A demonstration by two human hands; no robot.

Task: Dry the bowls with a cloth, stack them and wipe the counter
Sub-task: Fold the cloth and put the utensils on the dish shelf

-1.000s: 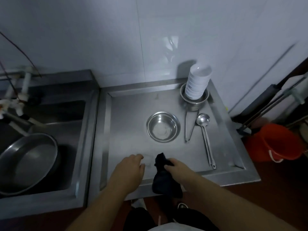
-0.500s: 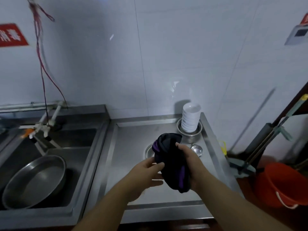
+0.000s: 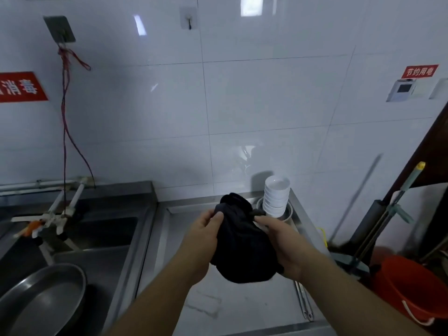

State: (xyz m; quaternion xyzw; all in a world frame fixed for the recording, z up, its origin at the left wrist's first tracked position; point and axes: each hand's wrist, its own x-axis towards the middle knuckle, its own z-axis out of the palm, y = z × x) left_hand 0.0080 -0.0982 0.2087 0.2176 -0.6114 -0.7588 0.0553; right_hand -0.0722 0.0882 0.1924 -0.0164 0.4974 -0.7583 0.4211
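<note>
A white tiled wall [image 3: 254, 98] fills most of the view, with a red sign [image 3: 20, 87] on its left side and a smaller red sign [image 3: 420, 71] above a wall panel on its right. Below it runs a steel counter [image 3: 174, 241], its flat top wet-looking and dull, and to the left a sunken sink [image 3: 104, 231] holds a large round metal pan [image 3: 41, 299] in its near corner. A white tap assembly [image 3: 57, 214] reaches out over the sink, and a red cord [image 3: 65, 132] hangs down to it from a hook on the wall. To the right of the counter an orange bucket [image 3: 412, 287] stands on the floor, beside a leaning mop handle [image 3: 397, 197]. A dark cloth [image 3: 242, 241] is held up above the counter between both hands, bunched into a thick bundle; whether a bowl is wrapped inside it cannot be told. The left hand [image 3: 203, 236] grips the cloth's left side, thumb pressed on the upper fold and fingers curled behind. The right hand [image 3: 281, 241] cups the cloth from the right and underneath, fingers curled around the fabric. At the counter's back right corner, a stack of white bowls [image 3: 276, 195] sits nested upright in a metal bowl [image 3: 288, 213]. Long metal tongs [image 3: 304, 304] lie near the counter's right edge.
</note>
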